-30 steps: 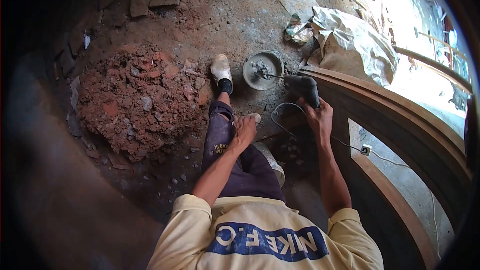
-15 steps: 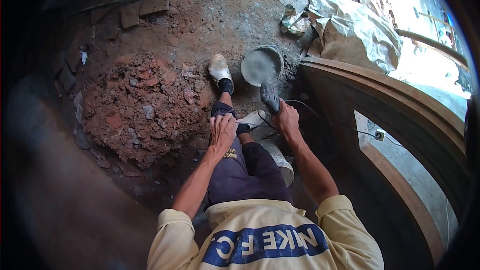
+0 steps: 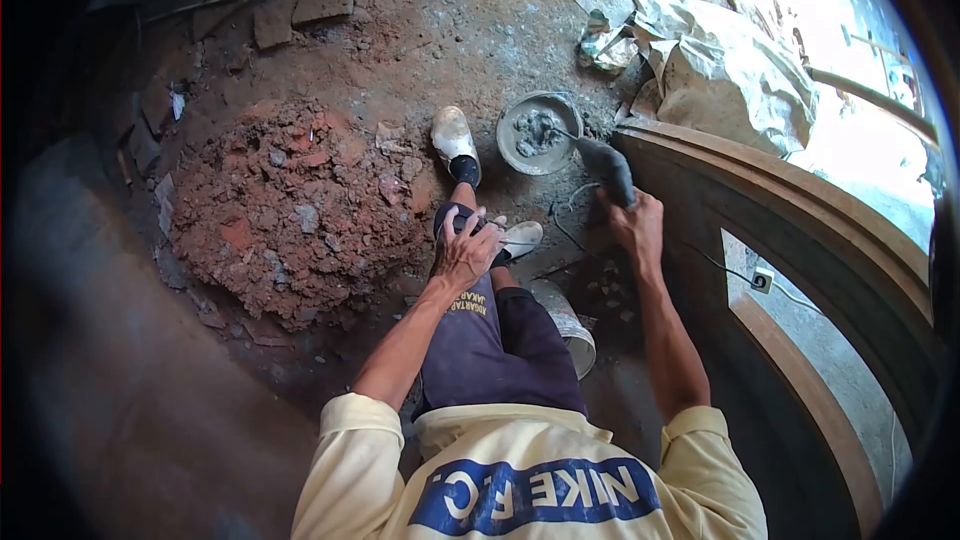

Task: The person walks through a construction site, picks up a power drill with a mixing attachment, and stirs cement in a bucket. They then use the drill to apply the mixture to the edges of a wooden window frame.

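My right hand [image 3: 637, 225] is wrapped around the handle of a dusty dark power drill [image 3: 605, 166], out in front of my right knee. A thin shaft runs from the drill into a round bucket [image 3: 508, 153], where lumpy grey wet mortar [image 3: 540, 132] surrounds its end. Close by my left knee, my left hand [image 3: 468, 252] has its fingers curled around a thin, rod-like piece [image 3: 518, 243], which sticks out to the right; its kind does not show. A black cord [image 3: 567, 230] hangs below the drill.
A mound of reddish soil and rubble [image 3: 295, 215] lies left of my feet. Another bucket [image 3: 570, 325] lies beside my right leg. To the right stands a wooden frame [image 3: 770, 175], with a cord connector [image 3: 762, 280] near it. Crumpled sheeting [image 3: 735, 75] lies behind the bucket.
My right hand and the drill have swung to the right, and the drill now tilts leftward into the bucket. The mortar, smooth before, looks lumpy. My left hand stays by the knee, fingers more spread.
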Motion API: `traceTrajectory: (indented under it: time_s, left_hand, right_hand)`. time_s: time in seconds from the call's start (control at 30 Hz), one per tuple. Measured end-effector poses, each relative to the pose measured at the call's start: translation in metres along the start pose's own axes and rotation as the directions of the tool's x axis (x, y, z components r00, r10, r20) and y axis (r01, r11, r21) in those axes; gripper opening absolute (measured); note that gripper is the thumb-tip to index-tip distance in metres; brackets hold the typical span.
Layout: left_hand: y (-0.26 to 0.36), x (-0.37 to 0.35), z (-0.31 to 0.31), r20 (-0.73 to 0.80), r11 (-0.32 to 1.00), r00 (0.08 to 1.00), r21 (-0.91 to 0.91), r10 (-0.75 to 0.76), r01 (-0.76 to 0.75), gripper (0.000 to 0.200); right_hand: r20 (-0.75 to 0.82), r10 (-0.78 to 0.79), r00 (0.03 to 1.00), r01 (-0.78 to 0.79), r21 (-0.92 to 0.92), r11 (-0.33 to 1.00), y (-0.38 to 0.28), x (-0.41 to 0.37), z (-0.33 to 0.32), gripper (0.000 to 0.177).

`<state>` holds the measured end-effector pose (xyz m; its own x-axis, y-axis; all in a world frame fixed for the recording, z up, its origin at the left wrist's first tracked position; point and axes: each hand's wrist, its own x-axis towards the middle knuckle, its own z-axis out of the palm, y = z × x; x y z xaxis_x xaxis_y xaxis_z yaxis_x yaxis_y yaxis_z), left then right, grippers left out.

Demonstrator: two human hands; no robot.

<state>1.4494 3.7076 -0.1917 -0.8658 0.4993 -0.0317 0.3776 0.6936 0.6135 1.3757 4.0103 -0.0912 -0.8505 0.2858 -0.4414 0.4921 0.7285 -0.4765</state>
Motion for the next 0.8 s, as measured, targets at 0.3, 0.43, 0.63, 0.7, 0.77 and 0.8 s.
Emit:
traceTrajectory:
  time_s: [0.3,0.43,0.63,0.7,0.77,0.8]
  left_hand:
    - [-0.007,0.013,0.009,0.055,0.996,0.996,-0.048,0.073,-0.07,0.019]
    - [-0.004,0.017,0.009,0.024,0.984,0.997,-0.164,0.072,-0.067,0.019]
    - [-0.008,0.021,-0.015,0.077,0.963,0.996,-0.27,0.042,-0.02,0.013]
    - [-0.004,0.018,-0.017,-0.009,0.941,0.994,-0.322,0.105,-0.102,0.011]
    - [0.013,0.017,-0.037,0.097,0.932,0.994,-0.362,0.052,-0.013,0.013]
    - [0.019,0.019,-0.047,0.196,0.92,0.981,-0.386,0.006,0.072,0.015]
  right_hand:
    - [0.067,0.036,0.997,-0.032,-0.059,0.998,-0.005,-0.001,0.018,0.039]
    - [0.03,0.078,0.996,-0.075,-0.097,0.993,0.019,0.026,0.091,0.039]
    - [-0.016,0.174,0.985,-0.171,0.12,0.978,-0.008,-0.002,0.04,0.04]
    - [0.003,0.239,0.971,-0.238,0.101,0.966,-0.027,-0.017,0.004,0.04]
    - [0.014,0.299,0.954,-0.299,0.084,0.95,-0.041,-0.026,-0.017,0.039]
    - [0.029,0.33,0.944,-0.331,0.064,0.941,-0.046,-0.027,-0.023,0.038]
